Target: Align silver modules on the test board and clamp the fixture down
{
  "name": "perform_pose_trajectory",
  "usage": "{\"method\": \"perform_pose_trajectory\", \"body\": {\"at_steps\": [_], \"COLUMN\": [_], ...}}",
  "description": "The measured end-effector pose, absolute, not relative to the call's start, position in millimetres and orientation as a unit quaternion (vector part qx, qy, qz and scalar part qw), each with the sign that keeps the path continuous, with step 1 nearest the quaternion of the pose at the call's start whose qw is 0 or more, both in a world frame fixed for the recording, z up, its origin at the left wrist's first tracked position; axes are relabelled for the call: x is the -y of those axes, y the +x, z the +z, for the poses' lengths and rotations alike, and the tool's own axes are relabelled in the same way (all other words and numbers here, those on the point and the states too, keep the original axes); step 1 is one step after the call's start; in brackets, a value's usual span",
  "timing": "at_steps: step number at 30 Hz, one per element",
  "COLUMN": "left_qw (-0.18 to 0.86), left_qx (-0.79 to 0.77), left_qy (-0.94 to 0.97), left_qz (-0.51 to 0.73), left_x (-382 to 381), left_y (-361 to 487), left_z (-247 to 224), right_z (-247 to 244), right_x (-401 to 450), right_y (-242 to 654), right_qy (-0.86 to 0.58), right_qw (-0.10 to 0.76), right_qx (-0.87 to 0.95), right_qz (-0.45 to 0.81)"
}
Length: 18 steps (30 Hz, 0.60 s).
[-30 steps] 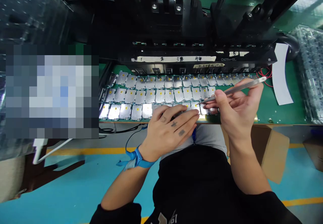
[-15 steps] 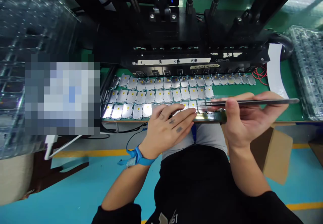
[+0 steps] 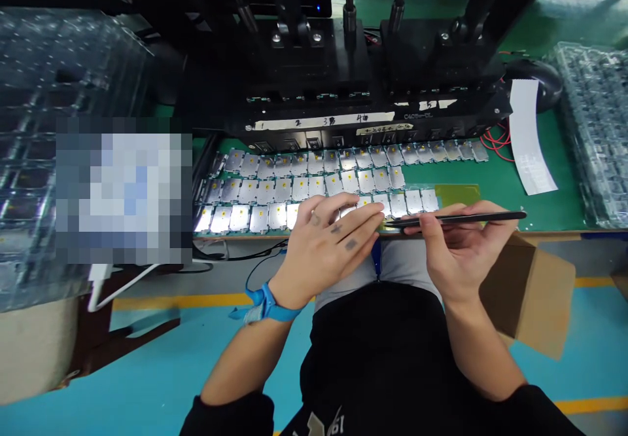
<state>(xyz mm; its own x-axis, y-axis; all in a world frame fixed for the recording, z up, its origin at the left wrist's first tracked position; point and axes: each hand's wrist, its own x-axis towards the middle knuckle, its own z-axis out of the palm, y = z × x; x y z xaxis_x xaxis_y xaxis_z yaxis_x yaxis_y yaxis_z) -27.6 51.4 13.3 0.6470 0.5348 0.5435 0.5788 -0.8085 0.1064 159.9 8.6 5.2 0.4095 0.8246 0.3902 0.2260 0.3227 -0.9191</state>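
Note:
My right hand [image 3: 464, 249] grips a pair of dark tweezers [image 3: 483, 217], whose tips point left, close to my left fingertips. My left hand [image 3: 333, 243] lies over the front row with its fingers stretched out and hides some pieces under it. Several small circuit boards with silver metal covers [image 3: 277, 216] are lined up in three rows; many covers bear a yellow dot. At the right end of the front row, the covers [image 3: 413, 200] show no dot. A yellowish translucent sheet [image 3: 458, 194] lies just beyond my right hand.
Behind the rows stands a black machine [image 3: 314, 118] with switches and numbered tape. A white paper strip [image 3: 530, 138] and red wires [image 3: 495, 143] lie at right. Stacked clear trays [image 3: 596, 135] flank the bench. An open cardboard box [image 3: 547, 298] sits below the bench edge.
My right hand and the tweezers have moved left and down, toward my left fingertips. The yellowish sheet and the front row's right end are now uncovered. My left hand stays nearly still.

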Motion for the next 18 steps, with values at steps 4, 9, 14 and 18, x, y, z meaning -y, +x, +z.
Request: {"method": "perform_pose_trajectory", "body": {"at_steps": [4,9,14,18], "left_qw": [0.048,0.043,0.051,0.041], "left_qx": [0.313,0.316,0.314,0.315], "left_qy": [-0.908,-0.909,-0.906,-0.906], "left_qz": [-0.273,-0.268,-0.279,-0.281], "left_x": [-51.9,-51.5,-52.2,-52.2], "left_y": [-26.7,-26.7,-25.7,-26.0], "left_z": [10.7,10.2,10.0,8.5], "right_z": [4.9,4.5,5.9,9.8], "right_x": [-8.2,-7.5,-7.4,-7.0], "right_y": [158.9,157.8,156.3,156.4], "right_qy": [-0.527,-0.536,-0.539,-0.548], "right_qw": [0.655,0.649,0.656,0.655], "right_qx": [0.495,0.492,0.481,0.468], "right_qz": [0.221,0.223,0.220,0.226]}}
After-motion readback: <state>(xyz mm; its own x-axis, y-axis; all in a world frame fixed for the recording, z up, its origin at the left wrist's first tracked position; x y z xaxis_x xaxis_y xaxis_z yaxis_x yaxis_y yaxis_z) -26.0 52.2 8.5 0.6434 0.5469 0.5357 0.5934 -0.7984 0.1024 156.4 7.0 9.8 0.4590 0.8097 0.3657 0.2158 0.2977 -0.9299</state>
